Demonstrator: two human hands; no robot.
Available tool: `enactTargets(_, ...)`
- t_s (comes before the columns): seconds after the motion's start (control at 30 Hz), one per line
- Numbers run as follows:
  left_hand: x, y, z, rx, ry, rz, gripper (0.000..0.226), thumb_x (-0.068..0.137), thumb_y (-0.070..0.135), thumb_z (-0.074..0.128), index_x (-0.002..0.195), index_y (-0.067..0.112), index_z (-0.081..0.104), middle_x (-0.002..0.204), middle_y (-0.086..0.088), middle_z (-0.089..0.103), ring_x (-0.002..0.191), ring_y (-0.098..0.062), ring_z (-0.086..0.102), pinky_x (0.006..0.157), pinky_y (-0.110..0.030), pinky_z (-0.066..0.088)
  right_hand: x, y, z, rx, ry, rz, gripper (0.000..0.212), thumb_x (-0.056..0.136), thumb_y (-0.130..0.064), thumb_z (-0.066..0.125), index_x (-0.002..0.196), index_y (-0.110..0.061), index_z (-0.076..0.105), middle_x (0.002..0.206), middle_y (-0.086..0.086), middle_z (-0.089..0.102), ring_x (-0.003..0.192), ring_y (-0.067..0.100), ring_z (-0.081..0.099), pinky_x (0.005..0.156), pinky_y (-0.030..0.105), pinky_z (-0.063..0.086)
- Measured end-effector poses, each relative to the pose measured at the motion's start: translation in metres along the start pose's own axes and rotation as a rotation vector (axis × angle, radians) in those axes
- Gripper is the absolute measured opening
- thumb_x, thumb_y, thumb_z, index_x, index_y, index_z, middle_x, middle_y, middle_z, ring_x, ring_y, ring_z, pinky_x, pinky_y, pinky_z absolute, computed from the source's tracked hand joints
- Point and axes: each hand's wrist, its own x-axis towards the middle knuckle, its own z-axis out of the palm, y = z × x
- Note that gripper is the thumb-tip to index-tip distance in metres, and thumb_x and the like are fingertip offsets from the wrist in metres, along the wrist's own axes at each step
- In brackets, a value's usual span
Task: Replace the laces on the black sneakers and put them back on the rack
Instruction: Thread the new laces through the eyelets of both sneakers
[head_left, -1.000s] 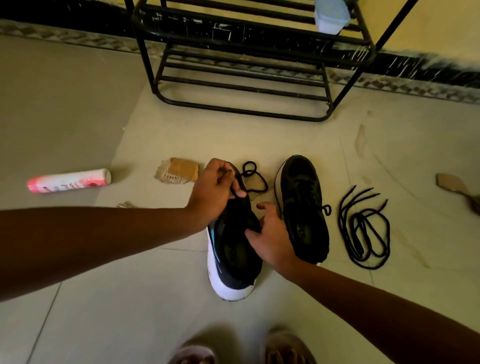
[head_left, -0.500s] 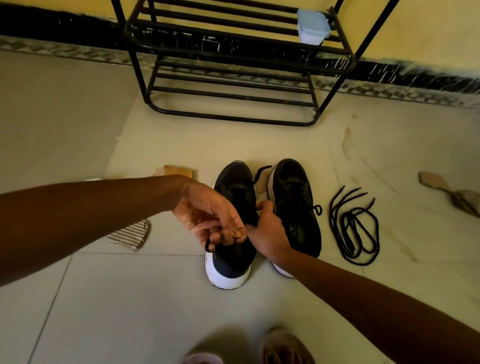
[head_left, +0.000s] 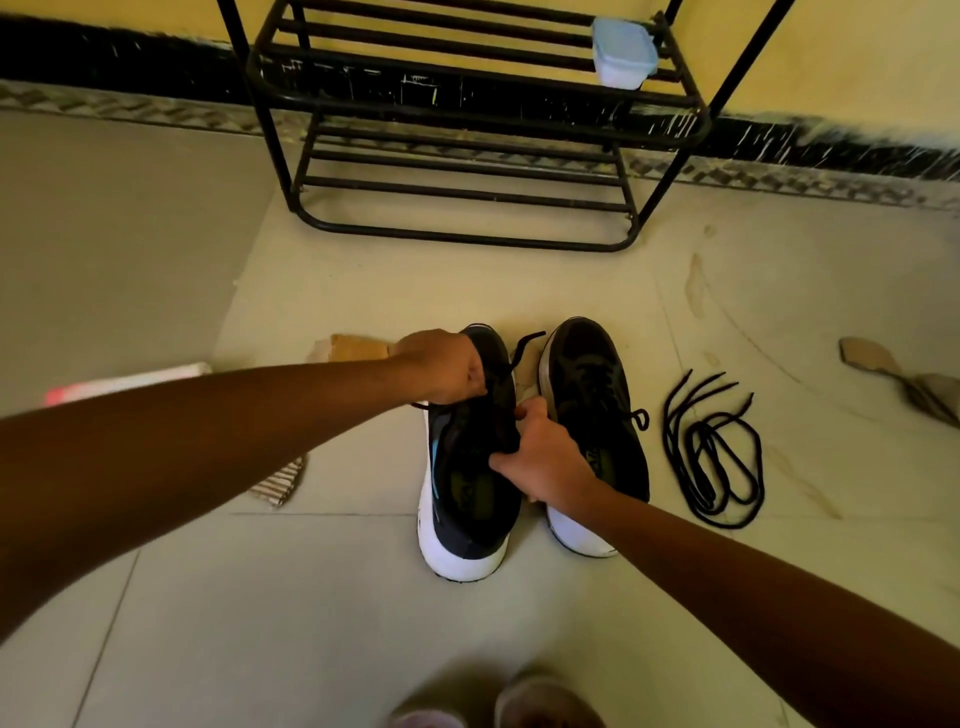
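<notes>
Two black sneakers with white soles stand side by side on the floor, toes toward the rack. My left hand pinches a black lace over the front of the left sneaker; the lace's free end sticks up to the right. My right hand grips that sneaker's tongue and inner edge. The right sneaker is laced and untouched. A coil of loose black laces lies on the floor to its right. The black metal shoe rack stands against the wall beyond.
A small pale-blue lidded tub sits on the rack's upper shelf. A pink spray can, a piece of cardboard and a striped cloth lie at the left. A brush-like object lies at the far right. My feet are at the bottom edge.
My left hand has moved from the sneaker's heel end up to its front, pulling the lace along. My right hand stays on the sneaker's inner side.
</notes>
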Motion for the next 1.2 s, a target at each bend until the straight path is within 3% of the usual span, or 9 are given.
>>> enactTargets(0.2,0.01,0.01,0.012,-0.059,-0.09,-0.138,0.032,0.091,0.034,0.054,0.104,0.008,0.067,0.108,-0.01,0.067,0.099,-0.028,0.061,0.08,-0.033,0.048,0.002,0.0,0.0,0.004,-0.012,-0.002,0.054,0.082,-0.022,0.068,0.124,-0.014,0.034,0.086,-0.005,0.049,0.077,0.017,0.055,0.053,0.019,0.041)
enactTargets(0.43,0.008,0.011,0.011,-0.383,-0.145,-0.283,0.028,0.082,0.019,0.064,0.102,-0.001,0.065,0.099,-0.014,0.062,0.097,-0.028,0.061,0.073,-0.033,0.046,0.002,-0.001,-0.001,0.014,-0.024,-0.015,0.051,0.082,-0.02,0.067,0.12,-0.015,0.033,0.092,-0.002,0.05,0.08,0.019,0.056,0.064,0.029,0.049)
enactTargets(0.57,0.0,0.012,0.011,-0.416,0.027,-0.152,0.023,0.086,0.018,0.058,0.082,-0.003,0.066,0.086,-0.014,0.06,0.085,-0.026,0.058,0.072,-0.029,0.045,0.001,-0.002,-0.001,-0.001,-0.029,-0.011,0.046,0.085,-0.017,0.062,0.12,-0.013,0.033,0.095,0.0,0.051,0.085,0.021,0.056,0.063,0.025,0.042)
enactTargets(0.63,-0.004,0.01,0.012,-0.488,0.104,-0.044,0.018,0.09,0.012,0.054,0.083,-0.001,0.065,0.09,-0.014,0.064,0.086,-0.024,0.059,0.072,-0.026,0.042,0.001,-0.003,0.0,-0.006,-0.026,-0.008,0.045,0.086,-0.015,0.061,0.12,-0.013,0.032,0.096,0.001,0.05,0.093,0.025,0.058,0.066,0.026,0.042)
enactTargets(0.7,-0.009,0.013,0.01,-0.69,0.111,-0.024,0.017,0.097,0.013,0.046,0.087,0.008,0.059,0.094,-0.006,0.065,0.085,-0.015,0.058,0.073,-0.022,0.042,0.001,-0.005,0.001,-0.013,-0.032,0.005,0.048,0.086,-0.015,0.06,0.123,-0.011,0.03,0.102,0.007,0.053,0.102,0.03,0.058,0.07,0.029,0.042)
enactTargets(0.77,-0.012,0.018,0.002,-0.96,0.122,-0.056,0.023,0.101,0.013,0.036,0.082,0.016,0.048,0.084,0.001,0.062,0.068,-0.007,0.052,0.059,-0.013,0.041,0.002,-0.007,0.002,-0.03,-0.036,0.016,0.057,0.086,-0.015,0.059,0.132,-0.008,0.025,0.115,0.013,0.055,0.109,0.034,0.057,0.074,0.03,0.042)
enactTargets(0.87,-0.013,0.027,-0.024,-1.241,0.146,-0.111,0.027,0.103,0.016,0.029,0.08,0.019,0.042,0.068,0.004,0.047,0.051,-0.007,0.036,0.047,-0.017,0.031,0.004,-0.008,0.003,-0.049,-0.032,0.012,0.063,0.086,-0.014,0.061,0.134,-0.007,0.022,0.121,0.015,0.053,0.112,0.035,0.055,0.076,0.031,0.044)
enactTargets(0.97,-0.012,0.033,-0.063,-1.478,0.177,-0.02,0.025,0.102,0.015,0.028,0.085,0.017,0.046,0.059,0.007,0.042,0.048,-0.006,0.031,0.044,-0.017,0.027,0.005,-0.007,0.005,-0.017,-0.043,0.027,0.07,0.085,-0.015,0.063,0.139,-0.011,0.019,0.121,0.013,0.054,0.112,0.033,0.056,0.08,0.035,0.049)
enactTargets(1.2,-0.016,0.042,-0.122,-1.641,0.31,0.231,0.026,0.101,0.015,0.027,0.085,0.016,0.047,0.058,0.008,0.038,0.05,-0.005,0.028,0.046,-0.017,0.025,0.007,-0.004,0.004,-0.023,-0.047,0.043,0.057,0.084,-0.012,0.063,0.128,-0.014,0.027,0.113,0.011,0.055,0.103,0.029,0.059,0.066,0.028,0.045)
